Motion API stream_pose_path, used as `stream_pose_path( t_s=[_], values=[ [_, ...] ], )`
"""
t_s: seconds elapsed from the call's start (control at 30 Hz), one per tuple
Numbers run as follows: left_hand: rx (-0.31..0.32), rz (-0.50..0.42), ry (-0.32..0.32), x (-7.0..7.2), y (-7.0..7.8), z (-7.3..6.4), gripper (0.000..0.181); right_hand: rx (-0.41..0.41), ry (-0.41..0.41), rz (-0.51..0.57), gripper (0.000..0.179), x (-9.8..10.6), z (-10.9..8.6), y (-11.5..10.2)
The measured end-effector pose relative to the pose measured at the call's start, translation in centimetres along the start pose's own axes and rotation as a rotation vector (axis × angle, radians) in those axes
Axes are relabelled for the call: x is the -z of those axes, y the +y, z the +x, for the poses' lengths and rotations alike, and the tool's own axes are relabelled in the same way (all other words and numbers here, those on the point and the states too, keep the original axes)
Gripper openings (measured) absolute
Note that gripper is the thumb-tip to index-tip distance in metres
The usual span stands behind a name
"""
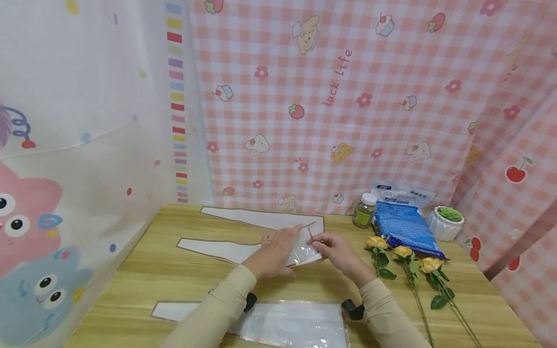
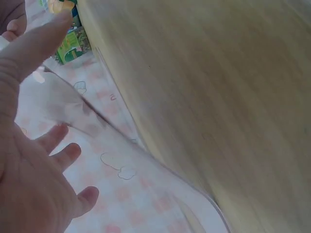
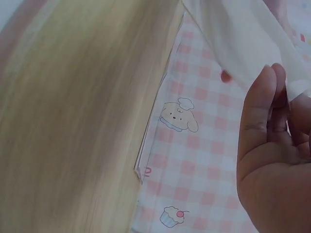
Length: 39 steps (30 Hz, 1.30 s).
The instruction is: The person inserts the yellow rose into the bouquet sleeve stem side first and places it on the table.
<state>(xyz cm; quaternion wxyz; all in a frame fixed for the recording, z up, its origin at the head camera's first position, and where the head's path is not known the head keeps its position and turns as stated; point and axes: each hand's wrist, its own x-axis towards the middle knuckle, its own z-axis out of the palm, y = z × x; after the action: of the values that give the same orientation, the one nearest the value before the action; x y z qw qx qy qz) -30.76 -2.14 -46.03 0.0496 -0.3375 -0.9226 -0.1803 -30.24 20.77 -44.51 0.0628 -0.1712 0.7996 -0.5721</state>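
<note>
A tapered flower sleeve (image 1: 217,247), white and clear with a brown border, lies across the middle of the table, its wide end lifted between my hands. My left hand (image 1: 275,251) lies over that end, fingers extended against the film; in the left wrist view its thumb and fingers are spread beside the sleeve (image 2: 116,133). From the other side my right hand (image 1: 339,252) pinches the rim. The right wrist view shows the right hand's fingertips (image 3: 265,80) at the corner of the raised film (image 3: 238,34).
A second sleeve (image 1: 243,214) lies at the back and another (image 1: 300,319) in front, under my forearms. To the right are several yellow roses (image 1: 402,251), a blue bag (image 1: 404,224), a lidded jar (image 1: 363,212) and a potted succulent (image 1: 446,224). Printed cloth (image 1: 330,125) hangs behind.
</note>
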Motion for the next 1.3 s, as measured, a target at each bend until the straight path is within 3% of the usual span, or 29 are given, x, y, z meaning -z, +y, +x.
stream_pose_path(
  t_s=[0.3,0.43,0.53,0.8,1.07,1.3],
  values=[
    [0.033,-0.050,-0.023,0.0,-0.3,0.0,0.127,-0.020,-0.071,0.117,0.036,-0.1,-0.1,0.3],
    [0.031,-0.072,-0.055,0.1,-0.4,-0.2,0.122,-0.053,-0.070,0.064,0.028,-0.2,-0.2,0.2],
    [0.014,-0.031,-0.061,0.1,-0.4,-0.3,0.120,-0.052,-0.073,0.018,0.028,-0.3,-0.2,0.2],
    [-0.018,0.096,-0.056,0.0,-0.5,-0.6,0.123,-0.027,-0.202,-0.124,0.064,-0.4,-0.2,0.3],
    [-0.026,0.127,0.015,0.1,-1.4,-1.1,0.117,-0.067,-0.144,-0.285,0.077,-0.6,-0.1,0.0],
    [-0.062,0.194,0.054,0.0,-2.2,-1.1,0.127,-0.025,-0.174,-0.196,0.095,-0.8,-0.4,0.2]
  ],
)
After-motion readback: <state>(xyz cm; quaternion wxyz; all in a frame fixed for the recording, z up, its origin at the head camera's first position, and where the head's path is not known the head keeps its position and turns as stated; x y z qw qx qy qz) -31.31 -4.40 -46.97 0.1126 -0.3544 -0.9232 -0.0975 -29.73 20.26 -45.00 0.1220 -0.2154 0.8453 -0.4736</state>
